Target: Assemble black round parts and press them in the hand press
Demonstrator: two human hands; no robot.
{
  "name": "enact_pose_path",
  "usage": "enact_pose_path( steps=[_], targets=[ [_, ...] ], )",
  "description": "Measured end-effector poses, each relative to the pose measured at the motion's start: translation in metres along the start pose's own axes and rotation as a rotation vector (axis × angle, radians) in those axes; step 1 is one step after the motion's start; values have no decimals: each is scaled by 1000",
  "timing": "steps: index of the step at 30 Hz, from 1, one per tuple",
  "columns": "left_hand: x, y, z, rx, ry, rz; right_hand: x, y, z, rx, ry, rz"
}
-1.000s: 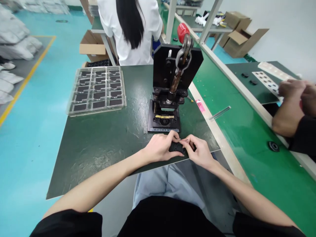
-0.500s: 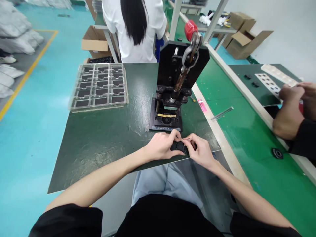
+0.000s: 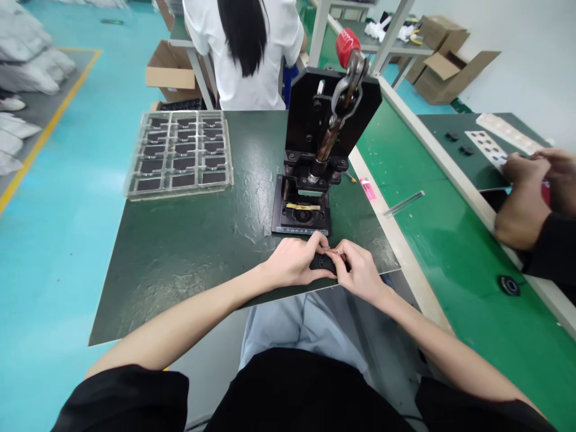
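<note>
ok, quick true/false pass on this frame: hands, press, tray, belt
1. Both hands, left hand and right hand, meet on a small black part at the mat's near edge. True.
2. The press has its red-tipped lever raised. True.
3. The clear tray sits right of the press. False: it lies to the left, at the mat's far left.
4. The tray's pockets hold dark parts. True.
5. The right hand grips the lever. False: it is down at the black part, apart from the press.
6. A co-worker's hands rest on the tray. False: they are at the far right, beyond the green belt.
</note>
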State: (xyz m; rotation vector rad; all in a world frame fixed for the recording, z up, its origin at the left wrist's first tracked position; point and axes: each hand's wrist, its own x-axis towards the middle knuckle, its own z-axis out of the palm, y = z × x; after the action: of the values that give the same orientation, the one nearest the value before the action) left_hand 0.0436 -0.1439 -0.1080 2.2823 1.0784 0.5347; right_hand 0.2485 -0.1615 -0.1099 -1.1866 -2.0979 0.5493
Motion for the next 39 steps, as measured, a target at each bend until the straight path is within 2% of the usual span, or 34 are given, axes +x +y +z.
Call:
enact_pose_path(
  steps=[3, 8, 10, 13, 18, 22, 27, 39],
  targets=[
    [0, -1, 2, -4, 15, -16, 1, 0, -3, 102, 17, 66],
    [0, -2, 3, -46, 41, -18, 9, -1, -29, 299, 364, 225],
    [0, -1, 2, -44, 42, -19, 10, -1, -40, 344, 405, 254],
    [0, 0, 1, -31, 41, -8, 6, 1, -43, 401, 394, 309],
    [-1, 0, 2, 12, 41, 30, -4, 5, -29, 421, 234, 313],
    [-2, 0, 2, 30, 32, 42, -5, 5, -24, 493, 251, 330],
    [-2, 0, 2, 39, 25, 50, -4, 1, -23, 535, 207, 418],
    [-3, -1, 2, 67, 23, 52, -8, 6, -11, 416, 66, 288]
  ],
)
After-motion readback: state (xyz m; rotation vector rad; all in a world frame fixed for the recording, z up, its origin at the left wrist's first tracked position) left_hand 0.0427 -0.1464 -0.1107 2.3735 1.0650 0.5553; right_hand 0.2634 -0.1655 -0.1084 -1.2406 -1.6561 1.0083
